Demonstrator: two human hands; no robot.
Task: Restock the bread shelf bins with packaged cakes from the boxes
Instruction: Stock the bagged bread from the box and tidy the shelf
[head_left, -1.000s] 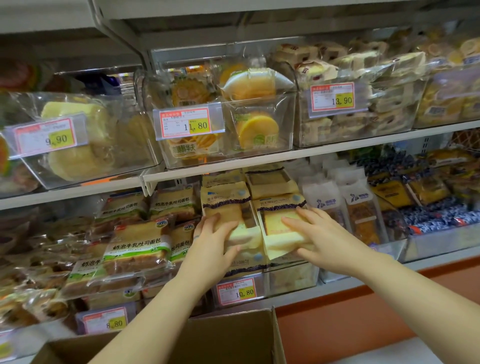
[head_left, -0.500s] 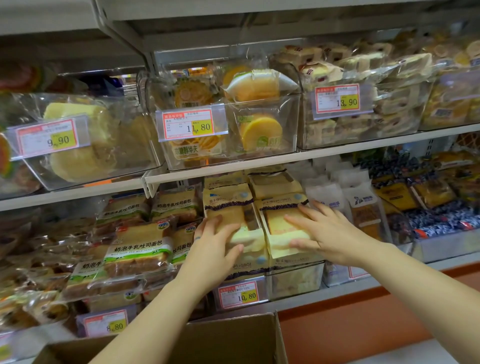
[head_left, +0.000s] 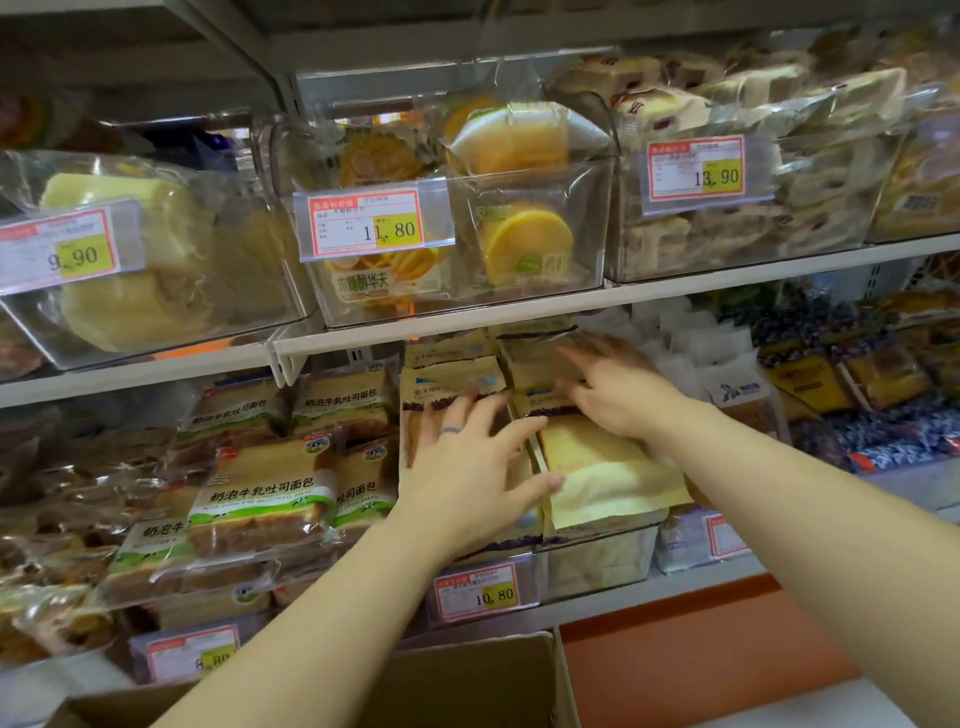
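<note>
Two rows of packaged cakes in tan and yellow wrappers fill a clear bin (head_left: 597, 561) on the lower shelf, behind the 10.80 price tag (head_left: 480, 592). My left hand (head_left: 470, 467) lies flat with spread fingers on the left row's front cake pack (head_left: 449, 387). My right hand (head_left: 618, 387) reaches deeper, fingers extended onto the packs behind the right row's front cake pack (head_left: 608, 473). Neither hand grips anything. A brown cardboard box (head_left: 467, 680) stands open below my arms; its inside is hidden.
Toast bread packs (head_left: 260, 493) crowd the shelf to the left. White and blue packs (head_left: 737, 389) sit in bins to the right. The upper shelf edge (head_left: 519, 317) runs just above my hands, carrying clear bins of round cakes (head_left: 524, 244). An orange base panel (head_left: 701, 649) lies below.
Both hands have moved up and deeper into the bin: the left from the pack's lower edge onto its face, the right from the front pack to the packs behind it.
</note>
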